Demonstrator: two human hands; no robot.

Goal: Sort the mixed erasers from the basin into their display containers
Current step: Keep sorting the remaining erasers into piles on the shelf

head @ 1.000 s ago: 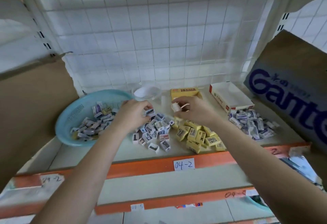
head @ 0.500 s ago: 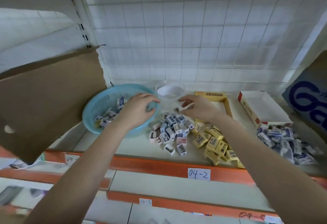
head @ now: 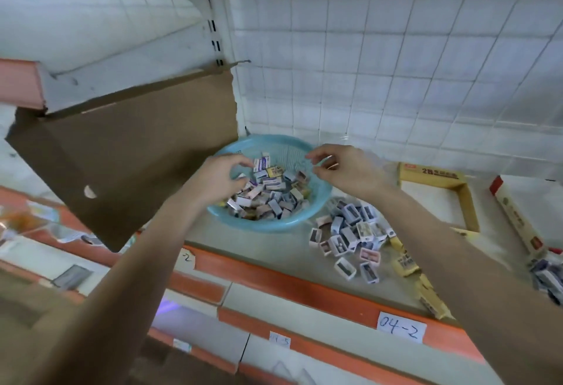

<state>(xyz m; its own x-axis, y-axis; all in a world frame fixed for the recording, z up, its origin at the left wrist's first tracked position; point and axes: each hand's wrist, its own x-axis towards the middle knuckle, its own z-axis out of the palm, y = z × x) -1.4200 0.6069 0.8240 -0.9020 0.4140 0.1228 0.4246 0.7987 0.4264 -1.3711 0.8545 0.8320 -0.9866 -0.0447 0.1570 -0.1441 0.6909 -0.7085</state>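
Observation:
A light blue basin stands on the shelf, holding several mixed erasers. My left hand hovers over the basin's left side with curled fingers just above the erasers, gripping nothing I can see. My right hand is above the basin's right rim, fingers apart and empty. A pile of small white and pink erasers lies right of the basin. Yellow erasers are partly hidden by my right forearm. An open yellow display box and a white and red box stand further right.
A big brown cardboard flap hangs over the shelf just left of the basin. Blue and white erasers lie at the far right edge. The orange shelf lip carries a label "04-2". A wire grid backs the shelf.
The view has swung left. Both hands have moved left from the sorted piles to above the basin. The white eraser once in my right hand is gone.

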